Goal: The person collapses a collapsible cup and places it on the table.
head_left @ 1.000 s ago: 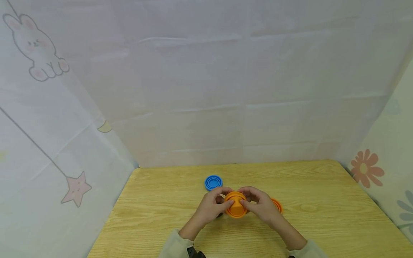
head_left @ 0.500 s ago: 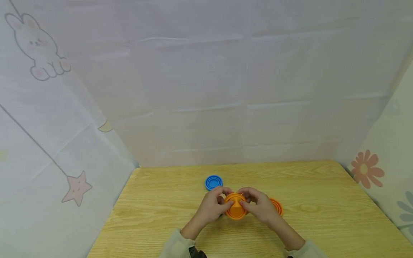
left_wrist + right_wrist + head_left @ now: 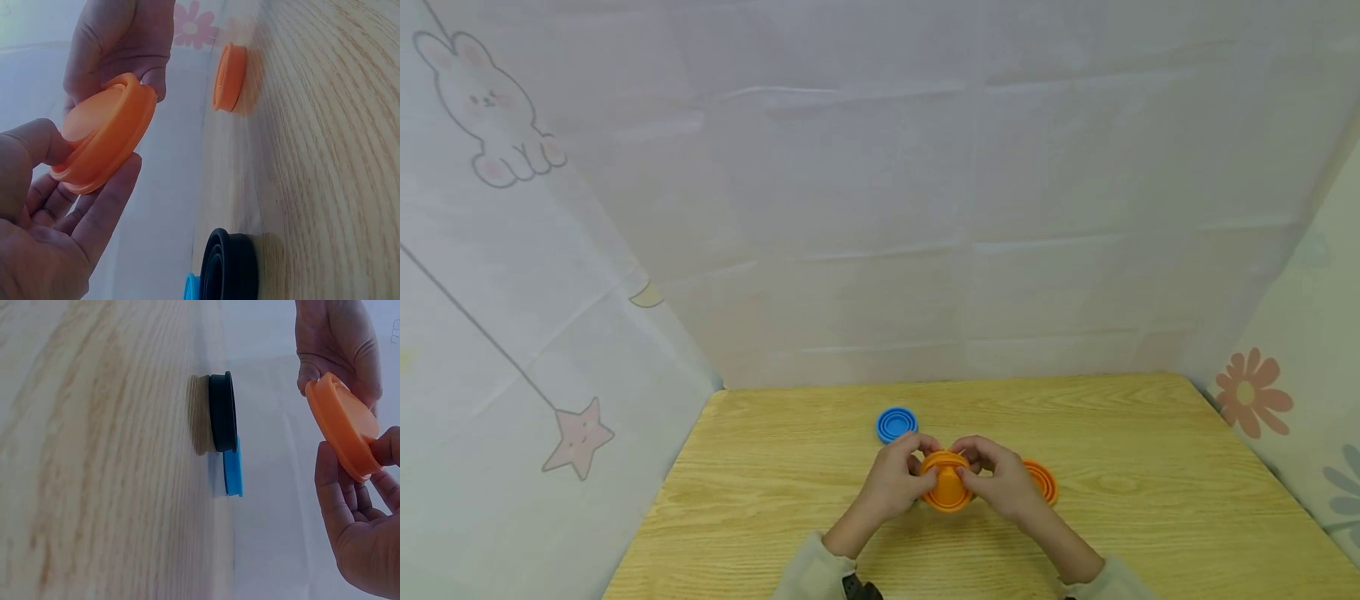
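Note:
Both hands hold an orange collapsible cup [image 3: 948, 493], folded to a thick ringed disc, tilted and raised over the table. My left hand [image 3: 889, 485] grips its left side, thumb pressing the face near the middle and fingers behind the rim. From the other side my right hand [image 3: 1006, 485] pinches it likewise; the two thumbs lie close together. The left wrist view shows the cup's edge [image 3: 128, 128] with fingertips beneath. A second orange collapsible cup [image 3: 1043, 482] lies flat behind the right hand, partly covered by it.
A blue collapsible cup [image 3: 897, 423] lies flat beyond the left hand. A black one [image 3: 222, 412] rests near it, hidden by the left hand in the head view. The wooden table [image 3: 760, 467] meets cloth walls [image 3: 850, 208] at its back and sides.
The held orange cup has dipped slightly and its upper rim looks more bent over the face. Both hands keep their grip and barely shift. The cups on the table have not moved.

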Tool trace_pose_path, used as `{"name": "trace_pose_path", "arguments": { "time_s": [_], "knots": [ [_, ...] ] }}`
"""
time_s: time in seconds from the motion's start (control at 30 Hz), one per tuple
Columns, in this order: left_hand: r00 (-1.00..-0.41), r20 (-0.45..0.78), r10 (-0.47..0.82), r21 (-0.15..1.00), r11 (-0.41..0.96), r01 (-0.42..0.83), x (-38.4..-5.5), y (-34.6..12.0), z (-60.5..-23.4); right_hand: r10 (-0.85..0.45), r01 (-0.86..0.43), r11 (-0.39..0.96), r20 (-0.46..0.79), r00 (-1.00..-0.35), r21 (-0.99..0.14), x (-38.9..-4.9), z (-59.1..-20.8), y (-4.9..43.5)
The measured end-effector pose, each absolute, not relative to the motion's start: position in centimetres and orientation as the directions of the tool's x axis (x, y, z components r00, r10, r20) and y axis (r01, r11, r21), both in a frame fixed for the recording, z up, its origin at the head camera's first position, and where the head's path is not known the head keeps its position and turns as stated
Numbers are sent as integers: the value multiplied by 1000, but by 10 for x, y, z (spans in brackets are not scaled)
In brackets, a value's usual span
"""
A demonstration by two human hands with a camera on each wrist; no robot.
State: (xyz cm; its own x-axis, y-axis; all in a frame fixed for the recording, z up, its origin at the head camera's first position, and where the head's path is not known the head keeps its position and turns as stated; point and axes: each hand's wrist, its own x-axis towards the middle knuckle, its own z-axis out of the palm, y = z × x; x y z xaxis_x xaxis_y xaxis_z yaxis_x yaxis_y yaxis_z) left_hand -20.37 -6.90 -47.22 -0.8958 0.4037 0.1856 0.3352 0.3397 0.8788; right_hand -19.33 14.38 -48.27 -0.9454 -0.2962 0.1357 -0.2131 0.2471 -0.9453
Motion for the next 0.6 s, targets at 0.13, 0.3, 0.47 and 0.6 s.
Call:
{"name": "trace_pose_path", "arguments": {
  "time_s": [0.13,0.3,0.47,0.6],
  "knots": [
    [-895,184,405,880,338,334,-205,-70,-474,-296,-230,249,152,-943,-941,-193,-482,145],
    [-895,119,430,939,245,243,-204,-75,-474,-325,-187,192,117,-938,-963,-194,-482,148],
    [-877,45,479,988,111,111,-204,-79,-474,-361,-95,98,53,-931,-991,-196,-483,151],
    [-863,19,505,997,59,57,-205,-81,-473,-390,-34,29,20,-920,-999,-197,-484,154]
  ]
}}
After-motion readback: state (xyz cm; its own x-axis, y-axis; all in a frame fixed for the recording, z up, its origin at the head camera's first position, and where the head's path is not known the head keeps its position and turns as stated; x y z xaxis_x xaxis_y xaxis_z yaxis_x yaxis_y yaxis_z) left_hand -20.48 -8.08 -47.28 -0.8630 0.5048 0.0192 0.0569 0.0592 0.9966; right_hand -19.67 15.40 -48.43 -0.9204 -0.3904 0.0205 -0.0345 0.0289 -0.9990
